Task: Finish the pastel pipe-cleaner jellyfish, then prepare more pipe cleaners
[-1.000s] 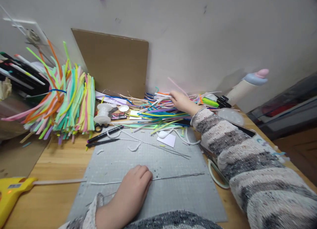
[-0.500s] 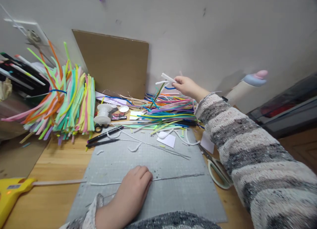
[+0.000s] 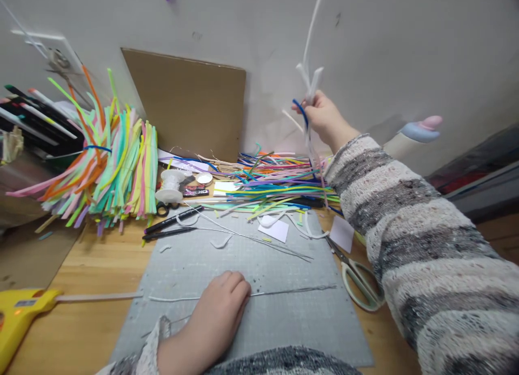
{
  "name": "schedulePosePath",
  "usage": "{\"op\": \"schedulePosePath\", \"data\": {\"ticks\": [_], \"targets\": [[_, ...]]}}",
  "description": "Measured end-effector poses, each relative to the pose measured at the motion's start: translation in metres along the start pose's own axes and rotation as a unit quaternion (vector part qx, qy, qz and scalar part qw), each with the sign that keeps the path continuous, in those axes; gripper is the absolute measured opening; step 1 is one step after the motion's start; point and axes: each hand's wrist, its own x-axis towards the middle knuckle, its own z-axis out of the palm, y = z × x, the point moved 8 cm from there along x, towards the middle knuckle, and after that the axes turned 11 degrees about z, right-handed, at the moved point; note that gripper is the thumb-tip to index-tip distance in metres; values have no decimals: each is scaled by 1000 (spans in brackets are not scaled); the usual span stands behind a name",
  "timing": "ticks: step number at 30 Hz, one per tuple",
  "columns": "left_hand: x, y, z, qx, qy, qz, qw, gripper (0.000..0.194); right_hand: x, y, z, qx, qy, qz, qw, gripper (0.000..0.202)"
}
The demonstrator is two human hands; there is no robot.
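Up in front of the wall, my right hand (image 3: 327,120) is closed around white pipe cleaners (image 3: 313,84), whose ends stick up above the fingers. A blue pipe cleaner (image 3: 300,111) hangs by the fingertips, and other strands trail below. Under the hand lies a heap of many-coloured pipe cleaners (image 3: 275,176). My left hand (image 3: 221,313) rests on the grey cutting mat (image 3: 292,332) with its fingers curled over a thin wire (image 3: 294,290). The wire comes out on both sides of the hand, its left part white; the fingertips are hidden.
A yellow glue gun (image 3: 26,315) lies at left. Scissors (image 3: 360,286) lie at the mat's right edge. A bundle of pastel pipe cleaners (image 3: 121,169), a spool (image 3: 169,186), black pens (image 3: 172,221) and a brown board (image 3: 186,105) stand or lie further back. A bottle (image 3: 413,134) stands right.
My right hand has risen from just above the heap, lifting the white pipe cleaners with the blue one and other strands trailing. My left hand stays in place on the wire.
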Motion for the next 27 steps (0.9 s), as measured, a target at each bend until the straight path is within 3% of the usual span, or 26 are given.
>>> {"op": "schedulePosePath", "data": {"ticks": [5, 8, 11, 13, 15, 19, 21, 25, 27], "targets": [[-1, 0, 0, 1, -6, 0, 1000, 17, 23, -27, -47, 120, 111, 19, 986, 3], [-1, 1, 1, 23, -5, 8, 1000, 16, 21, -51, -67, 216, 109, 2, 970, 19], [-2, -1, 0, 47, 7, 5, 999, 17, 3, -67, -69, 218, 76, 0, 973, 33], [-3, -2, -4, 40, 30, 2, 999, 14, -18, -69, -61, 208, 55, 6, 977, 33], [-5, -1, -19, 23, 94, 14, 995, 10, -45, -63, -47, 226, 33, 30, 973, 33], [-20, 15, -77, 68, 303, 50, 949, 35, -120, -53, -6, 319, -16, 92, 943, 18], [-19, 30, -105, 97, 360, 70, 925, 40, -163, -55, 17, 357, -54, 131, 923, 11], [17, 51, -137, 37, 370, 94, 923, 57, -241, -72, 53, 434, -105, 173, 878, 5], [34, 65, -140, 33, 364, 124, 923, 49, -269, -78, 63, 482, -118, 190, 847, 5]]}}
